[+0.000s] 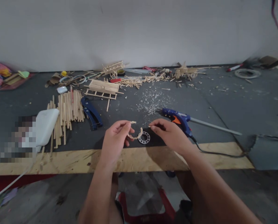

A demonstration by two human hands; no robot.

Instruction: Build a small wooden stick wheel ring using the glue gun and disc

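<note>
Pale wall [139, 34] on the far side, dark worktop [227, 102] in front, light wooden strip [66, 163] along the near edge. Above the worktop near that edge, a curved wooden piece [137, 137], open like part of a ring, pinched between thumb and fingers of the left hand [115, 137]; gripped at one side, probably to leave the rest of the curve uncovered. Opposite, right hand [168, 132] in a narrow fingertip pinch, apparently on a small pale piece [149, 126], mostly hidden. Forearms [206, 174] stretched in from the near side, hands angled toward each other, well short of touching. Between them, lying on the worktop, a flat metal ring [144, 142] with holes. Just right, a blue glue gun [173, 113], pointing left, perhaps set down there for easy reach. Left, a blue cutter [91, 112] beside wooden sticks [70, 107]. Farther off, whitish scraps [150, 104] and a wooden model [103, 87].
</note>
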